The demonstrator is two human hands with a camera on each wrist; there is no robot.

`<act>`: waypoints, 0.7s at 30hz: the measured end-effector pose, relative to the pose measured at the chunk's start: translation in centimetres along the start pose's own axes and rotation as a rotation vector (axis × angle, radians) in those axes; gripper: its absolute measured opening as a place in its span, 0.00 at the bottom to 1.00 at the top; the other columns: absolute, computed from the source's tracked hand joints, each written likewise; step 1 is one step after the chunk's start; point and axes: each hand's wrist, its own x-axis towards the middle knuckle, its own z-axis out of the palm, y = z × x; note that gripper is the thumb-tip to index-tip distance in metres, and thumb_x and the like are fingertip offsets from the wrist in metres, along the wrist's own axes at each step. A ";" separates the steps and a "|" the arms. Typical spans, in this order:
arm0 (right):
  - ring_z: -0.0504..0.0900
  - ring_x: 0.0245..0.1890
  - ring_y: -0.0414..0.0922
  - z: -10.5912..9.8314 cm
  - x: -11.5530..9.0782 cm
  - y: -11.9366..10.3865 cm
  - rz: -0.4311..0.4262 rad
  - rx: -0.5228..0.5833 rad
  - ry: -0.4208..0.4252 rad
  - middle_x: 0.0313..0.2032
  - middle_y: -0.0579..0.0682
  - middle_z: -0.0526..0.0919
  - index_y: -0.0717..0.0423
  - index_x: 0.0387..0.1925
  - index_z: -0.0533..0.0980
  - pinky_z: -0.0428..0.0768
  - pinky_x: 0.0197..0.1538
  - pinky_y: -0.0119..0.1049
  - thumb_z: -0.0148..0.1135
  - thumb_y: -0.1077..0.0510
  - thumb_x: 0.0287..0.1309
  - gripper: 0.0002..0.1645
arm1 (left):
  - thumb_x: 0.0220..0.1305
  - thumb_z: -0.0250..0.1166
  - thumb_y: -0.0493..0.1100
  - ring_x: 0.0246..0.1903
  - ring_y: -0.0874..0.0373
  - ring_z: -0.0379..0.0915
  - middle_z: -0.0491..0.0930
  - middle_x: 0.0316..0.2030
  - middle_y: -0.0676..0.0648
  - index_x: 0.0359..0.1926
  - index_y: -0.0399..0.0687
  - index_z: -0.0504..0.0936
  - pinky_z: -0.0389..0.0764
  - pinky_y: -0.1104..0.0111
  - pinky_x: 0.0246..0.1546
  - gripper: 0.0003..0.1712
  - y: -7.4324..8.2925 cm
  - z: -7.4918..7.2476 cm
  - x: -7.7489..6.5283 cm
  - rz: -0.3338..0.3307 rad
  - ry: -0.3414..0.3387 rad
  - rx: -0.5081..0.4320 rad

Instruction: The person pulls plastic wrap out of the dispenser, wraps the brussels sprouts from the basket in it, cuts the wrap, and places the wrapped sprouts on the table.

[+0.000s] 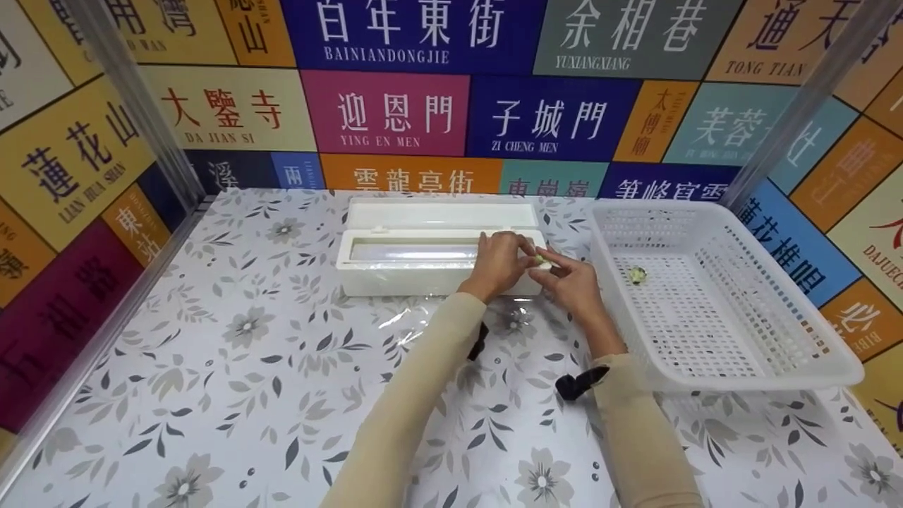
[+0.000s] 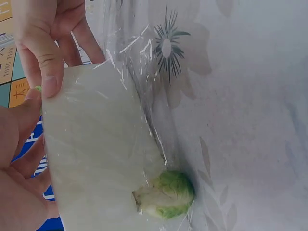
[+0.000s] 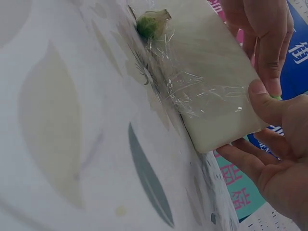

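Note:
A white cling film box [image 1: 391, 282] lies with its lid raised, clear film [image 1: 416, 317] drawn out over its front onto the table. My left hand [image 1: 502, 259] and right hand [image 1: 575, 286] meet at its right end. Thumbs and fingers of both close on a small green piece [image 1: 540, 260] at the box's edge, mostly hidden by fingertips; what it is, I cannot tell. Other fingers of the right hand touch the box end in the right wrist view. A Brussels sprout [image 2: 166, 195] sits against the box front among the film, out of sight in the head view.
To the right stands a white perforated plastic basket [image 1: 804, 339] with one small green vegetable [image 1: 637, 275] in it. Flower-patterned cloth [image 1: 247, 395] covers the table. Upright panels with street names [image 1: 395, 113] surround the back and sides.

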 end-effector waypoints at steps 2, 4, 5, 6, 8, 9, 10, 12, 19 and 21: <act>0.82 0.27 0.28 0.0 0.0 0.0 -0.007 -0.011 0.015 0.64 0.59 0.78 0.55 0.60 0.78 0.80 0.26 0.24 0.74 0.60 0.55 0.29 | 0.65 0.68 0.51 0.61 0.55 0.77 0.87 0.51 0.53 0.42 0.52 0.89 0.51 0.41 0.78 0.11 0.1 -0.1 0.0 -0.010 -0.012 -0.003; 0.82 0.26 0.29 0.0 -0.1 0.0 -0.008 -0.022 0.027 0.62 0.59 0.79 0.54 0.60 0.79 0.80 0.25 0.24 0.74 0.60 0.55 0.29 | 0.66 0.68 0.50 0.61 0.55 0.77 0.87 0.51 0.53 0.42 0.52 0.89 0.49 0.40 0.78 0.10 0.1 -0.2 -0.1 -0.012 -0.028 -0.009; 0.82 0.26 0.29 0.0 -0.1 0.0 -0.006 -0.031 0.029 0.62 0.59 0.80 0.54 0.59 0.79 0.80 0.25 0.24 0.74 0.59 0.55 0.29 | 0.66 0.68 0.50 0.61 0.55 0.77 0.87 0.51 0.53 0.42 0.52 0.89 0.49 0.40 0.78 0.10 0.1 -0.2 -0.1 -0.013 -0.035 -0.013; 0.82 0.26 0.30 0.0 -0.1 0.1 -0.004 -0.037 0.027 0.61 0.59 0.80 0.53 0.60 0.78 0.80 0.25 0.24 0.74 0.59 0.55 0.29 | 0.66 0.68 0.49 0.61 0.55 0.77 0.87 0.51 0.53 0.43 0.52 0.89 0.48 0.40 0.78 0.10 0.1 -0.2 -0.1 -0.012 -0.041 -0.016; 0.82 0.26 0.31 0.1 -0.1 0.1 -0.001 -0.045 0.029 0.60 0.59 0.81 0.52 0.60 0.78 0.80 0.26 0.24 0.74 0.58 0.56 0.29 | 0.66 0.67 0.49 0.60 0.55 0.78 0.87 0.51 0.53 0.43 0.52 0.88 0.49 0.40 0.78 0.09 -0.1 -0.3 -0.2 -0.005 -0.046 -0.012; 0.82 0.26 0.31 0.1 -0.2 0.0 -0.002 -0.049 0.029 0.59 0.60 0.82 0.52 0.60 0.78 0.81 0.26 0.24 0.74 0.58 0.55 0.29 | 0.66 0.67 0.49 0.60 0.55 0.78 0.87 0.52 0.53 0.43 0.52 0.88 0.50 0.40 0.78 0.09 -0.1 -0.3 -0.2 0.000 -0.045 -0.009; 0.83 0.26 0.31 0.1 -0.1 0.0 -0.004 -0.055 0.030 0.59 0.60 0.82 0.52 0.60 0.78 0.81 0.26 0.24 0.74 0.58 0.56 0.29 | 0.66 0.67 0.49 0.60 0.55 0.78 0.87 0.52 0.53 0.44 0.52 0.88 0.51 0.40 0.78 0.10 -0.2 -0.3 -0.2 0.007 -0.042 -0.007; 0.83 0.26 0.31 0.2 -0.1 -0.1 -0.012 -0.059 0.035 0.58 0.60 0.82 0.52 0.59 0.79 0.81 0.26 0.24 0.75 0.59 0.55 0.28 | 0.67 0.66 0.48 0.59 0.55 0.78 0.86 0.52 0.52 0.44 0.52 0.88 0.53 0.42 0.77 0.10 -0.4 -0.4 -0.2 0.027 -0.038 -0.005; 0.85 0.29 0.34 0.3 0.0 -0.3 -0.014 -0.082 0.050 0.55 0.61 0.83 0.52 0.58 0.80 0.82 0.28 0.23 0.75 0.60 0.54 0.28 | 0.68 0.66 0.46 0.58 0.53 0.79 0.87 0.50 0.49 0.44 0.48 0.87 0.57 0.44 0.77 0.10 -0.8 -0.5 -0.2 0.074 -0.033 -0.029; 0.85 0.30 0.32 0.3 -0.1 -0.3 -0.006 -0.088 0.053 0.56 0.59 0.83 0.52 0.58 0.80 0.81 0.28 0.22 0.75 0.59 0.54 0.27 | 0.68 0.65 0.46 0.57 0.52 0.80 0.87 0.49 0.49 0.45 0.47 0.86 0.57 0.44 0.77 0.10 -0.9 -0.5 -0.2 0.078 -0.044 -0.029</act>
